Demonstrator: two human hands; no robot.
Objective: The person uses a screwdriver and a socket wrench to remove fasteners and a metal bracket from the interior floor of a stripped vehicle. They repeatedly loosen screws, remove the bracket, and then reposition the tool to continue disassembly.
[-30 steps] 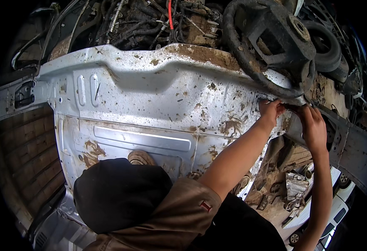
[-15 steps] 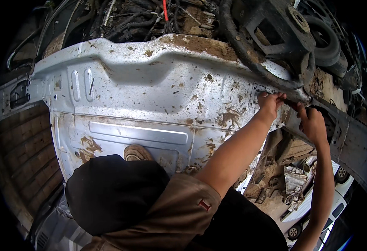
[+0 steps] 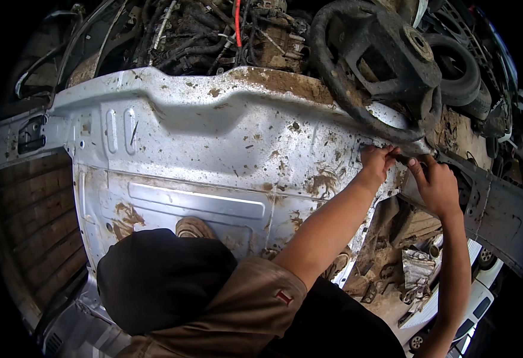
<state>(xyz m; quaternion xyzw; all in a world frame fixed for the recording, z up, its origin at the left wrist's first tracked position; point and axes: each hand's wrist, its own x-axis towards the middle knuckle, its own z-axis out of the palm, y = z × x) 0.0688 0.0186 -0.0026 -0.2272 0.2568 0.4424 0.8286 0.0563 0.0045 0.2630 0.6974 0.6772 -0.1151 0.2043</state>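
Observation:
Both of my arms reach forward to the far right of a silver, mud-spotted sheet-metal car panel [image 3: 196,155]. My left hand [image 3: 378,161] is closed, its fingertips pinched together at the panel's right end. Just to the right, my right hand [image 3: 439,186] is closed too, thumb and forefinger pressed together near a short dark piece [image 3: 406,159] that runs between the two hands. Its kind is too small and shaded to tell. Right above my fingers hangs the lower rim of a dirty black steering wheel [image 3: 333,77].
A red cable [image 3: 237,24] and dark hoses lie tangled beyond the panel. Tyres [image 3: 452,68] are stacked at the far right. A grey metal beam [image 3: 500,227] runs off to the right; below it are debris and a white vehicle [image 3: 479,298]. A shoe [image 3: 194,228] stands on the panel.
The whole view has shifted, so the panel and steering wheel sit lower in it. My hands stay close together at the same spot, the right thumb more extended.

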